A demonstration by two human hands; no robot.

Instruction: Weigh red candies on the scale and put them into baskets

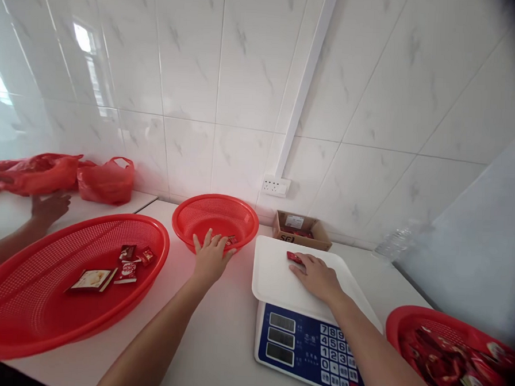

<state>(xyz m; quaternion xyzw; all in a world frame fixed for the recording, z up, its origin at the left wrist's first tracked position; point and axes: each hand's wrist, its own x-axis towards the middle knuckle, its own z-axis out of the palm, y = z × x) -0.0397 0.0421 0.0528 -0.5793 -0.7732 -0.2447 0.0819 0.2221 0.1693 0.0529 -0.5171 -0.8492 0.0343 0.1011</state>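
My left hand (211,257) reaches over the near rim of a small round red basket (196,206), its fingers spread with nothing held. Several small wrapped sweets (231,240) lie in that basket, partly behind my fingers. On the white tray of a digital scale (274,280), my right hand (320,275) is closed over a small red wrapped sweet (294,257). One end of the sweet sticks out past my fingertips. The blue keypad panel (304,339) faces me, partly covered by my right forearm.
A large red basket (152,226) at left holds several wrapped sweets. Another red basket (410,314) of packets is at right. A cardboard box (324,241) and a clear plastic container (395,243) stand by the wall. At far left, another person's hands (52,208) are near red bags (106,182).
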